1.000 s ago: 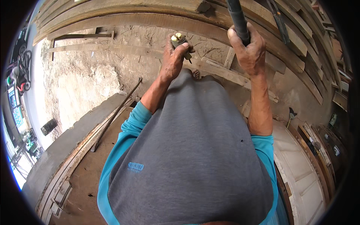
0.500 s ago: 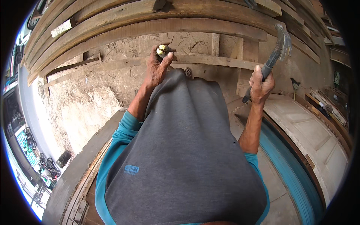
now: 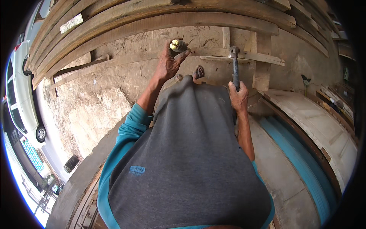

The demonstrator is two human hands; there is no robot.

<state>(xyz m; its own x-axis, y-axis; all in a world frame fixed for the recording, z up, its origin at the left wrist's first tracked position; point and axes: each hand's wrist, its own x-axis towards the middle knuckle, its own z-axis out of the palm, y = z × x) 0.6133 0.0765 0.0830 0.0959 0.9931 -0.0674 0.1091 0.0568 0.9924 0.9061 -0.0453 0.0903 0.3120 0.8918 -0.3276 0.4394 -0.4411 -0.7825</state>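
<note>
Two bare hands work at a long wooden plank (image 3: pixel 213 53) lying across a timber frame above dusty ground. The left hand (image 3: pixel 169 61) has its fingers (image 3: pixel 182 56) closed round a small yellowish, rounded object (image 3: pixel 177 45), too small to identify, held against the plank's near edge. The right hand (image 3: pixel 239 97) grips the dark handle of a hammer (image 3: pixel 235 68) low down, its metal head resting on the plank just to the right. That hammer looks head-heavy and rigid, best held near the handle's end for swing; the small piece looks light and easily dropped, needing a firm pinch. Stacked boards (image 3: pixel 114 23) lie beyond; a white car (image 3: pixel 21 95) stands far left.
</note>
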